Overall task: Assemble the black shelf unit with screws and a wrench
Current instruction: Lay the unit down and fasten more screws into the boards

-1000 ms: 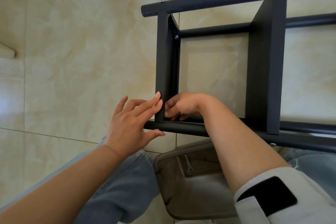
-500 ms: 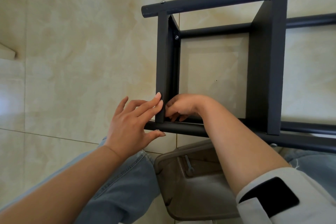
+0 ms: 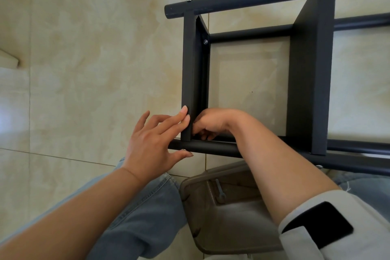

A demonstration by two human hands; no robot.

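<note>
The black shelf unit lies on its side on the tiled floor. My left hand presses straight fingers against the outer face of the end panel, and its thumb lies under the near tube. My right hand reaches inside the frame with its fingers curled into the corner where that panel meets the near tube. Whatever is at its fingertips is hidden. A silver screw sits in the panel's far corner. A small wrench lies on the brown stool below my right forearm.
The brown plastic stool stands between my knees, under the near tube. My left knee in blue jeans is beside it. Beige floor tiles spread out to the left. A pale object's corner shows at the left edge.
</note>
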